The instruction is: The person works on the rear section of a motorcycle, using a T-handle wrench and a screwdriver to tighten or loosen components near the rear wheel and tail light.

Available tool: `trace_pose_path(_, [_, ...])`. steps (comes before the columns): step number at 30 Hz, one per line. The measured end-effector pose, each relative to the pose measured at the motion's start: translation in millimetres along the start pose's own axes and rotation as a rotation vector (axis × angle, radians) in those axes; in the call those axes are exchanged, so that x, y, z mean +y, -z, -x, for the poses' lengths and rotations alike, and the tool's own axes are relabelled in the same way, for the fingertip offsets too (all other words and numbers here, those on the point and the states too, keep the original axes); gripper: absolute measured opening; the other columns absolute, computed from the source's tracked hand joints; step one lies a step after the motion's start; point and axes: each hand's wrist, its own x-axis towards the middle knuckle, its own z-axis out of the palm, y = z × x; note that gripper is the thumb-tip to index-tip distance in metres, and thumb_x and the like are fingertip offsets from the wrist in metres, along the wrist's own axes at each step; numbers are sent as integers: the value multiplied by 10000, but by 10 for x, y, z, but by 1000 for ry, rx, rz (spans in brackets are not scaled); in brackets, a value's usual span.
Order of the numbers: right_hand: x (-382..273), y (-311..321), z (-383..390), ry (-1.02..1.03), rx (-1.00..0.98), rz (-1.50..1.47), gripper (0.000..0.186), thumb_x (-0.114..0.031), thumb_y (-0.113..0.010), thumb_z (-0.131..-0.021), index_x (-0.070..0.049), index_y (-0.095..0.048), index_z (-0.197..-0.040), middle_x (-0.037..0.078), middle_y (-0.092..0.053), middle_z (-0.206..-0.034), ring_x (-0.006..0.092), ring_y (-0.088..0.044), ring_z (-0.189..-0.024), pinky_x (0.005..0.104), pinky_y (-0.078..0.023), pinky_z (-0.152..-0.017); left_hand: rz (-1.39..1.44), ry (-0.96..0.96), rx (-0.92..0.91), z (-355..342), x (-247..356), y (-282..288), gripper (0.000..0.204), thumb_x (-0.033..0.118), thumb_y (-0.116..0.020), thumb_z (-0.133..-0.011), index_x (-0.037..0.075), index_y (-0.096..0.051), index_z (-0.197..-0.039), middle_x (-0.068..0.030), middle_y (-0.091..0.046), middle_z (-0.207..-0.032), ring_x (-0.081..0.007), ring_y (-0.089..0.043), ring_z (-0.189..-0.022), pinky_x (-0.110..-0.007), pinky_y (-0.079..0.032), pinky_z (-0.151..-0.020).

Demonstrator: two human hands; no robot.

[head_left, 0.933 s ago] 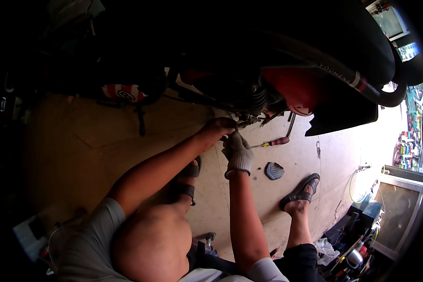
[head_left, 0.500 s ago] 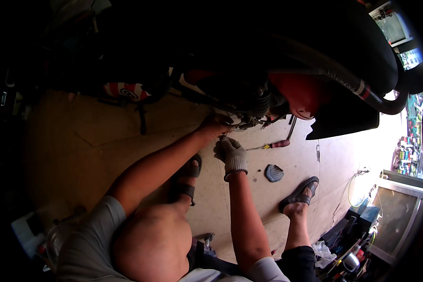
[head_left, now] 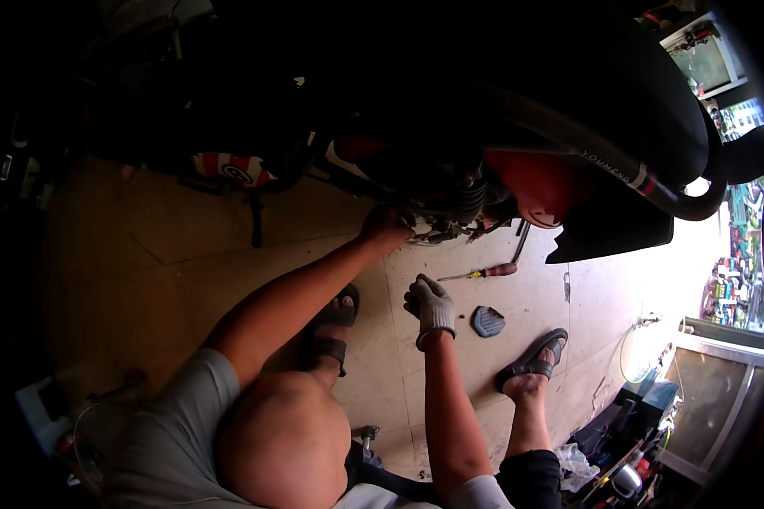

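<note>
Grey-gloved right hand hangs loosely curled, empty, below the engine.
Bare left hand presses the engine's underside – grip hidden, cannot tell. Risk: a loosened part could drop onto the sandalled feet, or bare skin could catch on sharp fins. Count – one screwdriver, one dark pad, two sandals.

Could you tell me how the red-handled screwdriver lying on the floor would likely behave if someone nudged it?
The screwdriver looks stiff, with a thin metal shaft. Its rounded handle would probably let it roll on the smooth floor. It seems light enough to skid easily.
</note>
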Motion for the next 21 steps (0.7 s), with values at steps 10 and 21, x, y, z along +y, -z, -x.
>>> trace_pose_path(10, [-255,110,-214,28,0,-12,392,-193,-729,-965,-45,-659,-1321,69,-733,-983,200,-721,-759,350,-622,-680,426,-187,-90,-282,-265,19,353,35,-725,-863,47,-680,-1214,-29,-700,-975,-151,-641,-852,-309,-538,-756])
trace_pose_path(21, [-1005,147,-916,834,31,759,346,-173,-767,-889,-64,-685,-1207,118,-737,-1041,282,-724,-950,392,-601,-800,452,-74,-24,-33,503,-126,333,136,-695,-958,74,-634,-1279,-49,-673,-1218,-148,-641,-1103,-332,-552,-915])
